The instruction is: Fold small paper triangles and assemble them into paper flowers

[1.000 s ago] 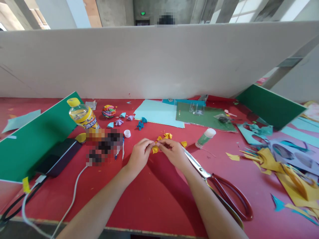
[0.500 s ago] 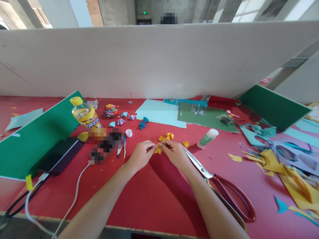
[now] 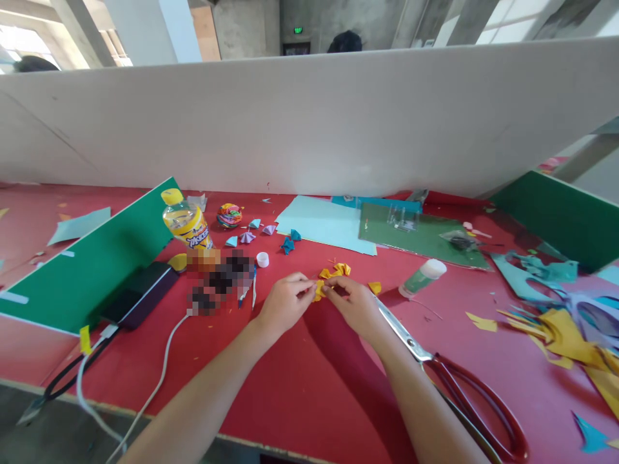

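Observation:
Between my fingertips is a small folded yellow paper piece (image 3: 318, 291), pinched from both sides over the red table (image 3: 271, 393). My left hand (image 3: 289, 301) grips its left side with thumb and fingers. From the right, my right hand (image 3: 355, 306) closes on it as well. Just beyond lie more folded yellow paper pieces (image 3: 341, 270), partly behind my fingers. A single yellow scrap (image 3: 374, 288) rests right of my right hand. Large scissors (image 3: 411, 346) with red handles lie beside my right forearm, partly hidden by it.
A glue stick (image 3: 423, 278) stands tilted at the right, with paper offcuts (image 3: 565, 335) beyond it. Light blue sheets (image 3: 324, 222) and a green sheet (image 3: 387, 225) lie at the back. On the left are a drink bottle (image 3: 186, 222), a black power bank (image 3: 140, 293) and cables.
The camera view has swung slightly left, so everything sits further right. Both hands keep their pinch on the yellow paper piece, with small finger shifts.

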Available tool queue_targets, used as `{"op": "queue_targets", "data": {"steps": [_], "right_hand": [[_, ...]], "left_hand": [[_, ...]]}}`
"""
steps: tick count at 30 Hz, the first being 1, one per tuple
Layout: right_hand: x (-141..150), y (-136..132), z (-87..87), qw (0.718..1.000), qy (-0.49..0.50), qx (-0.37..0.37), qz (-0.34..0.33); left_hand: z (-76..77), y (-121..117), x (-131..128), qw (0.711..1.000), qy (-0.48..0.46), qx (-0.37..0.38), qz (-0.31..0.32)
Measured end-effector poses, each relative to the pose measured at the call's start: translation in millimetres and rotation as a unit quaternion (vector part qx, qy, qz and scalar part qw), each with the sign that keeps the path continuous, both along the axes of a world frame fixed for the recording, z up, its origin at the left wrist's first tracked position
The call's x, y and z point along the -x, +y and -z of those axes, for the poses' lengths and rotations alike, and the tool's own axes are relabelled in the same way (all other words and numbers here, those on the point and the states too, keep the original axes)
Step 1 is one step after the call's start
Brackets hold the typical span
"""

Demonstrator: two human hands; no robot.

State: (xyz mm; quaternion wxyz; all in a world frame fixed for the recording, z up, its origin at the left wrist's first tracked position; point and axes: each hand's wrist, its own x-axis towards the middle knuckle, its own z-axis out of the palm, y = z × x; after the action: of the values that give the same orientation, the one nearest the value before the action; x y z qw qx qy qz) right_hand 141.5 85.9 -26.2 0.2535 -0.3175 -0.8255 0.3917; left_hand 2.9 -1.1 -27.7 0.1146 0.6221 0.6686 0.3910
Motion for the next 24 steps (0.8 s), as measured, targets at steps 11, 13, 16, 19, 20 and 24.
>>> {"op": "queue_targets", "data": {"steps": [11, 13, 16, 19, 20, 24], "right_hand": [[-1.9, 0.4, -2.6, 0.987, -0.023, -0.146, -0.055], [-2.8, 1.0, -4.8, 0.985, -0.012, -0.155, -0.073], [-5.1, 2.4, -8.2, 0.981, -0.007, -0.165, -0.098], [-6.8, 2.9, -9.8, 0.978, -0.009, -0.166, -0.128], [-7.0, 2.8, -9.8, 0.977, -0.008, -0.163, -0.136], [-6.9, 2.2, -8.4, 0.977, 0.000, -0.151, -0.150]], "left_hand": [[-1.2, 2.3, 4.5, 0.999, -0.046, 0.006, 0.023], [-0.8, 2.8, 6.1, 0.998, -0.059, -0.018, 0.031], [-2.3, 2.6, 7.0, 0.996, -0.064, -0.035, 0.044], [-5.8, 1.6, 6.4, 0.996, -0.063, -0.024, 0.052], [-6.7, 1.1, 6.2, 0.997, -0.059, -0.015, 0.052], [-7.0, -0.3, 4.7, 0.998, -0.033, 0.010, 0.050]]}}
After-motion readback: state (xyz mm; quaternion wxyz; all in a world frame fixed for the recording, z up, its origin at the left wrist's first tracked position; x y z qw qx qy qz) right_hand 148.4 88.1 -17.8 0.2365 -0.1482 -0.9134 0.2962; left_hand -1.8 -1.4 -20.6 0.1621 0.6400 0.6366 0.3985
